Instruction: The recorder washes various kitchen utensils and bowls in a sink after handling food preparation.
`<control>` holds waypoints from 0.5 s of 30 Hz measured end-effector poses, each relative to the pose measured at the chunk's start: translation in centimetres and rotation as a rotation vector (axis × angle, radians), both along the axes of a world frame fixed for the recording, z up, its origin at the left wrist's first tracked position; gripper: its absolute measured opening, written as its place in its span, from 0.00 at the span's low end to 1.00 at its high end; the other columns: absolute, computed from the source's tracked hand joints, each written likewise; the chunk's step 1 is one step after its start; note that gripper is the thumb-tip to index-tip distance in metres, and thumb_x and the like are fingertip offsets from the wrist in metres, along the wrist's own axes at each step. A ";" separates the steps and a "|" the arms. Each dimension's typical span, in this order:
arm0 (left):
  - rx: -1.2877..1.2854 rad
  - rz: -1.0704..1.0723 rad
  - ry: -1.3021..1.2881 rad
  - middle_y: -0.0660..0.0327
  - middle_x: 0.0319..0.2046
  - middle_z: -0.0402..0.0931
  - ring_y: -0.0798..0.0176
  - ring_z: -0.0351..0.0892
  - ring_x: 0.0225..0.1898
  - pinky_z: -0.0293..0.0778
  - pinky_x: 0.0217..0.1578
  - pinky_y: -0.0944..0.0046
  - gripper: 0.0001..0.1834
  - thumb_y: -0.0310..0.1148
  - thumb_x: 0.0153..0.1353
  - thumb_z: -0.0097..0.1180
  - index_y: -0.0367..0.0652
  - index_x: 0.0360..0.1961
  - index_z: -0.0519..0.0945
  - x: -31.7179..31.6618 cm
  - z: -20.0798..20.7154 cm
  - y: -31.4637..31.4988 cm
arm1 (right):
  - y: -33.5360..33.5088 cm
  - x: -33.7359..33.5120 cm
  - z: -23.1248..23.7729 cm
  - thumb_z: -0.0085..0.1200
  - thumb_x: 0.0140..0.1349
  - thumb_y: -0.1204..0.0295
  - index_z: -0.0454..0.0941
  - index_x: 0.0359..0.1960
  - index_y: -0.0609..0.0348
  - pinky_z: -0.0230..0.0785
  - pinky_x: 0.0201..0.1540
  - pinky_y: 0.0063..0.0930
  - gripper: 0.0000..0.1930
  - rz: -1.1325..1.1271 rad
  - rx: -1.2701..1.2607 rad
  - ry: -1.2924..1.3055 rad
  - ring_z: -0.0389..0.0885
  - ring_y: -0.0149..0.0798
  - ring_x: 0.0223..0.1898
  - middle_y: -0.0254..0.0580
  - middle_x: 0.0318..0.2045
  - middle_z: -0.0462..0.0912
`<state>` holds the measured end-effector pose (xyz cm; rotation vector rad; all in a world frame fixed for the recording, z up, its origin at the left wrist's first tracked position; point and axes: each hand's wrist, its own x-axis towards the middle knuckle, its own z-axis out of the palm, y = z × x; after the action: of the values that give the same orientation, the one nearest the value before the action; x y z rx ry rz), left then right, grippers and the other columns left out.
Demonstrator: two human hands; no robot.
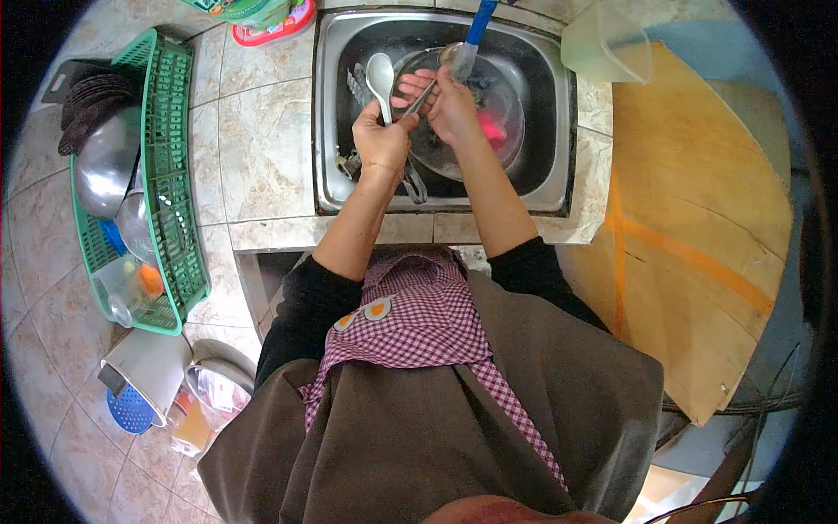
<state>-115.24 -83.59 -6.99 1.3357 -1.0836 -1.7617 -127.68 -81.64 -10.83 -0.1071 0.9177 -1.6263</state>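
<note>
Over the sink (328, 131), my left hand (381, 140) is closed around a white spoon (381, 75), its bowl pointing up and away. The same hand grips the handle end of a metal spoon (422, 98). My right hand (450, 112) is closed on that metal spoon nearer its bowl, thumb on top and fingers curled beneath. The spoon's bowl lies by the outlet of a blue hose or tap (481, 21), with clear water or a clear sleeve at its end. Below my hands sits a round basin (515, 106) holding water and something pink (491, 129).
Metal utensil handles (415, 185) lie at the sink's near side. A green basket (166, 175) of dishes stands left, above a white container (155, 362) and blue strainer (131, 409). A translucent tub (604, 44) is at the right corner, beside a wooden board (690, 227).
</note>
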 end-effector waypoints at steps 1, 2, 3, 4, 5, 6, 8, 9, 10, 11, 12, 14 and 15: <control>-0.004 0.000 -0.022 0.67 0.20 0.72 0.75 0.65 0.17 0.59 0.16 0.73 0.11 0.17 0.44 0.61 0.42 0.29 0.76 0.1 -0.1 0.0 | -0.1 -0.2 -0.6 0.38 0.68 0.67 0.66 0.49 0.69 0.73 0.48 0.39 0.16 -0.098 0.025 -0.009 0.78 0.49 0.45 0.57 0.47 0.75; -0.008 0.000 -0.043 0.67 0.21 0.72 0.75 0.67 0.20 0.62 0.19 0.73 0.11 0.17 0.43 0.62 0.41 0.28 0.76 0.2 -0.2 0.0 | 0.0 -0.5 -1.2 0.38 0.68 0.67 0.66 0.49 0.69 0.73 0.48 0.39 0.16 -0.100 0.024 -0.007 0.78 0.49 0.45 0.57 0.47 0.75; -0.008 -0.001 -0.043 0.67 0.21 0.72 0.75 0.67 0.20 0.62 0.19 0.73 0.11 0.17 0.43 0.62 0.41 0.28 0.76 0.3 -0.2 0.1 | 0.0 -0.9 -1.6 0.38 0.68 0.69 0.66 0.48 0.69 0.73 0.49 0.39 0.15 -0.141 -0.016 -0.044 0.78 0.48 0.45 0.56 0.46 0.75; 0.008 -0.008 -0.040 0.68 0.20 0.72 0.75 0.66 0.19 0.61 0.19 0.73 0.11 0.17 0.43 0.62 0.41 0.28 0.76 0.5 -0.2 0.2 | 0.1 -1.4 -2.0 0.38 0.68 0.70 0.66 0.48 0.69 0.73 0.49 0.39 0.14 -0.182 -0.056 -0.081 0.78 0.48 0.45 0.55 0.46 0.75; 0.024 -0.017 -0.037 0.68 0.20 0.71 0.75 0.66 0.19 0.61 0.18 0.73 0.11 0.17 0.43 0.62 0.42 0.28 0.76 0.7 -0.2 0.3 | 0.2 -1.9 -2.4 0.38 0.68 0.70 0.66 0.48 0.69 0.73 0.49 0.39 0.14 -0.183 -0.056 -0.080 0.78 0.48 0.45 0.55 0.46 0.75; 0.025 -0.015 -0.038 0.68 0.20 0.71 0.75 0.66 0.19 0.61 0.18 0.73 0.11 0.17 0.43 0.62 0.42 0.28 0.76 0.9 -0.1 0.5 | 0.2 -2.1 -2.4 0.39 0.66 0.73 0.66 0.47 0.68 0.73 0.49 0.39 0.12 -0.198 -0.089 -0.073 0.78 0.48 0.46 0.55 0.46 0.75; 0.027 -0.060 -0.063 0.68 0.19 0.70 0.76 0.65 0.18 0.60 0.18 0.74 0.11 0.17 0.43 0.62 0.42 0.28 0.76 1.3 0.2 0.8 | 0.1 -2.1 -2.4 0.40 0.65 0.75 0.66 0.46 0.67 0.73 0.49 0.39 0.11 -0.212 -0.120 -0.067 0.77 0.48 0.47 0.54 0.46 0.75; 0.028 -0.059 -0.064 0.68 0.19 0.70 0.76 0.65 0.18 0.60 0.18 0.74 0.11 0.17 0.43 0.62 0.42 0.28 0.76 1.4 0.5 0.9 | 0.0 -2.1 -2.3 0.41 0.64 0.78 0.67 0.46 0.65 0.74 0.49 0.38 0.10 -0.205 -0.132 0.008 0.77 0.48 0.46 0.53 0.46 0.75; 0.061 -0.062 -0.042 0.69 0.19 0.70 0.76 0.65 0.17 0.60 0.17 0.74 0.12 0.17 0.43 0.62 0.42 0.29 0.76 1.5 0.9 1.1 | -0.1 -2.0 -2.1 0.41 0.63 0.80 0.67 0.45 0.64 0.74 0.48 0.37 0.10 -0.197 -0.144 0.084 0.78 0.47 0.45 0.51 0.45 0.76; 0.095 -0.065 -0.020 0.69 0.19 0.69 0.76 0.65 0.17 0.60 0.16 0.74 0.12 0.17 0.44 0.62 0.42 0.29 0.76 1.6 1.1 1.3 | -0.1 -1.8 -2.0 0.41 0.63 0.80 0.67 0.45 0.64 0.74 0.48 0.37 0.10 -0.197 -0.143 0.083 0.78 0.47 0.45 0.51 0.45 0.76; 0.095 -0.065 -0.020 0.69 0.19 0.69 0.76 0.65 0.17 0.60 0.16 0.74 0.12 0.17 0.44 0.62 0.42 0.29 0.76 1.7 1.3 1.3 | -0.2 -1.7 -2.1 0.43 0.62 0.80 0.67 0.45 0.63 0.74 0.46 0.35 0.10 -0.209 -0.118 0.127 0.78 0.46 0.42 0.50 0.43 0.76; 0.097 -0.096 -0.050 0.68 0.19 0.69 0.76 0.65 0.16 0.59 0.15 0.74 0.12 0.16 0.44 0.61 0.42 0.30 0.76 1.8 1.5 1.5 | -0.3 -1.7 -2.1 0.44 0.62 0.80 0.67 0.46 0.62 0.75 0.43 0.33 0.10 -0.221 -0.094 0.171 0.79 0.44 0.40 0.48 0.41 0.77; 0.096 -0.095 -0.051 0.68 0.19 0.69 0.76 0.65 0.16 0.59 0.15 0.74 0.12 0.16 0.44 0.61 0.42 0.30 0.76 1.9 1.7 1.6 | -0.3 -1.8 -2.2 0.45 0.62 0.78 0.67 0.44 0.63 0.75 0.40 0.32 0.09 -0.214 -0.054 0.229 0.79 0.42 0.36 0.46 0.37 0.77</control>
<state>-113.32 -82.01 -5.25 1.4140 -1.1195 -1.8794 -129.47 -81.97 -13.02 -0.2436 1.0891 -1.8649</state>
